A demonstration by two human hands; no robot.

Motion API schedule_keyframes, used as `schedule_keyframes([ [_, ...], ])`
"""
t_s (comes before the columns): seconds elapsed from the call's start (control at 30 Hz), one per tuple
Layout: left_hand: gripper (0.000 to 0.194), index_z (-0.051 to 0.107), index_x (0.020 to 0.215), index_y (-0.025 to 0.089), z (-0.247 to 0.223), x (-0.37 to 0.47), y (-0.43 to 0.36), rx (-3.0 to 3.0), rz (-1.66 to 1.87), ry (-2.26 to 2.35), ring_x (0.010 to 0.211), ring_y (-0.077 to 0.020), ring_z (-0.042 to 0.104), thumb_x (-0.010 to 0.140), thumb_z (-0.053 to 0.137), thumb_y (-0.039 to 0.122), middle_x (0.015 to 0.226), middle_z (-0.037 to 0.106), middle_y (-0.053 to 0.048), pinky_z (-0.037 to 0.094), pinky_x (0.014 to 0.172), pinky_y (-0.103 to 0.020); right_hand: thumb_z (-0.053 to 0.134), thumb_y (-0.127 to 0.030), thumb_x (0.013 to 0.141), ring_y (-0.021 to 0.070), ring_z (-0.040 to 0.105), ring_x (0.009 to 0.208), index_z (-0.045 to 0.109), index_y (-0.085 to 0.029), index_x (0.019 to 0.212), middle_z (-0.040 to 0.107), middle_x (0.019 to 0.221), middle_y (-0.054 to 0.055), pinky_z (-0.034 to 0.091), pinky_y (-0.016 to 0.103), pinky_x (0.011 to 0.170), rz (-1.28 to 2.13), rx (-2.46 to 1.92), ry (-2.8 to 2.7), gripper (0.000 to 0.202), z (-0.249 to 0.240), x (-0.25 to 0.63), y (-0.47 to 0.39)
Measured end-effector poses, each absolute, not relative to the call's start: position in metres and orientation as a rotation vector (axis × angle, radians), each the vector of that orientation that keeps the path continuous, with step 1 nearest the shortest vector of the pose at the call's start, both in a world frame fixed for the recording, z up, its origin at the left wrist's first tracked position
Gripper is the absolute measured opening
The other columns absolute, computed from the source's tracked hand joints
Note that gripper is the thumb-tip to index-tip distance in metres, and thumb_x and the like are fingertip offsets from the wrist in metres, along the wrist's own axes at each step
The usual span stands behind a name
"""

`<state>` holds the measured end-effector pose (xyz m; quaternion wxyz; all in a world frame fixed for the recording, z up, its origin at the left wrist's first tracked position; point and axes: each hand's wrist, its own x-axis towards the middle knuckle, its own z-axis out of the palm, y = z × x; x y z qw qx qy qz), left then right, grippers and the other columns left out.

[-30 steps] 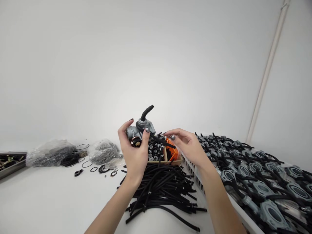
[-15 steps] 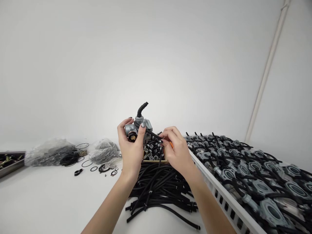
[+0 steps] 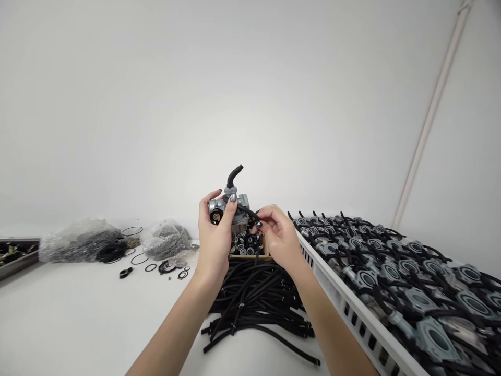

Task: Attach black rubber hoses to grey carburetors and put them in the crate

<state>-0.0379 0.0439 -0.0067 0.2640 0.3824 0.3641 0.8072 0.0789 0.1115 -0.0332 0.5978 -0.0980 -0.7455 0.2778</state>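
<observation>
My left hand [image 3: 215,237] is wrapped round a small metal carburetor [image 3: 243,201], its thumb pressed against the near side. From the carburetor's top rises a bent black rubber boot [image 3: 234,176]. A black rubber hose [image 3: 249,212] runs off the carburetor to the right, and my right hand [image 3: 282,235] pinches it near its far end with thumb and fingers. The fingertips hide that end. Behind and below the hands stands a box [image 3: 250,257] of small black-and-silver round parts. Loose black hoses [image 3: 258,300] lie piled beneath my wrists.
At right, a white basket [image 3: 352,303] holds many carburetors with hoses. Two plastic bags of parts, one bag [image 3: 84,240] larger than the other bag [image 3: 166,240], lie left with black rings [image 3: 151,267]. A metal tray [image 3: 19,266] stands far left; a wall rises behind.
The left hand and carburetor have shifted slightly right, closer to my right hand. The right hand has moved slightly left along the hose. An orange bit by the right fingers no longer shows.
</observation>
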Motion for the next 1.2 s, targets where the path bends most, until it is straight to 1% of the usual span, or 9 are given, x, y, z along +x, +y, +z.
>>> schedule_keyframes([
  [0.17,0.049,0.055,0.116,0.031,-0.008,-0.037,0.045,1.026,2.180,0.994,0.087,-0.0162,0.069,0.075,0.078,0.047,0.098,0.070,0.000,0.052,0.067,-0.021,0.054,-0.013,0.086,0.0181,0.058,0.082,0.062,-0.024,0.082,0.058,0.087,0.002,0.048,0.032,0.074,0.514,-0.263,-1.733,0.014,-0.033,0.084,0.114],
  [0.3,0.049,0.056,0.116,0.031,-0.010,-0.037,0.048,1.036,2.191,1.016,0.092,-0.0165,0.068,0.075,0.077,0.047,0.104,0.068,-0.001,0.051,0.068,-0.020,0.055,-0.011,0.083,0.0180,0.057,0.082,0.063,-0.024,0.081,0.058,0.088,0.002,0.046,0.032,0.073,0.459,-0.284,-1.736,0.016,-0.034,0.084,0.118],
  [0.47,0.048,0.057,0.113,0.031,-0.010,-0.036,0.049,1.019,2.203,1.012,0.078,-0.0121,0.066,0.073,0.079,0.048,0.098,0.068,0.001,0.051,0.068,-0.021,0.056,-0.009,0.080,0.0194,0.059,0.090,0.064,-0.024,0.079,0.059,0.092,0.003,0.048,0.035,0.081,0.428,-0.308,-1.731,0.017,-0.034,0.085,0.121],
  [0.57,0.048,0.058,0.112,0.030,-0.007,-0.035,0.047,0.964,2.188,0.974,0.071,-0.0105,0.063,0.072,0.080,0.044,0.092,0.069,0.002,0.048,0.061,-0.020,0.067,-0.022,0.082,0.0208,0.061,0.105,0.064,-0.026,0.099,0.062,0.114,0.006,0.052,0.035,0.087,0.593,-0.271,-1.765,0.017,-0.033,0.087,0.120],
  [0.63,0.048,0.058,0.112,0.029,-0.006,-0.034,0.046,0.930,2.150,0.935,0.068,-0.0111,0.063,0.071,0.080,0.042,0.089,0.069,0.002,0.046,0.056,-0.019,0.075,-0.037,0.081,0.0227,0.058,0.122,0.055,-0.029,0.123,0.055,0.139,0.010,0.050,0.038,0.098,0.872,-0.209,-1.778,0.047,-0.032,0.087,0.118],
  [0.7,0.048,0.058,0.113,0.029,-0.006,-0.032,0.045,0.931,2.105,0.918,0.065,-0.0106,0.063,0.072,0.080,0.041,0.090,0.070,0.001,0.045,0.054,-0.019,0.075,-0.049,0.079,0.0237,0.051,0.134,0.044,-0.030,0.138,0.047,0.151,0.012,0.044,0.041,0.109,1.134,-0.169,-1.738,0.069,-0.030,0.087,0.114],
  [0.8,0.046,0.058,0.114,0.029,-0.008,-0.029,0.045,0.965,2.067,0.939,0.063,-0.0092,0.061,0.075,0.078,0.040,0.092,0.071,0.000,0.044,0.054,-0.018,0.076,-0.052,0.078,0.0252,0.054,0.132,0.042,-0.028,0.142,0.056,0.144,0.012,0.040,0.044,0.113,1.300,-0.165,-1.670,0.076,-0.027,0.086,0.108],
  [0.93,0.044,0.058,0.116,0.028,-0.009,-0.026,0.043,1.021,2.025,0.964,0.072,-0.0117,0.065,0.078,0.076,0.041,0.097,0.071,-0.001,0.046,0.058,-0.018,0.086,-0.040,0.070,0.0272,0.064,0.120,0.052,-0.027,0.133,0.069,0.127,0.008,0.045,0.047,0.109,1.403,-0.155,-1.584,0.072,-0.025,0.088,0.106],
  [1.2,0.043,0.057,0.118,0.031,-0.009,-0.027,0.045,1.101,1.992,0.965,0.069,-0.0084,0.061,0.080,0.073,0.042,0.096,0.071,0.001,0.047,0.062,-0.017,0.089,-0.025,0.065,0.0250,0.066,0.115,0.061,-0.029,0.123,0.074,0.116,0.004,0.049,0.042,0.103,1.506,-0.143,-1.461,0.066,-0.025,0.091,0.111],
])
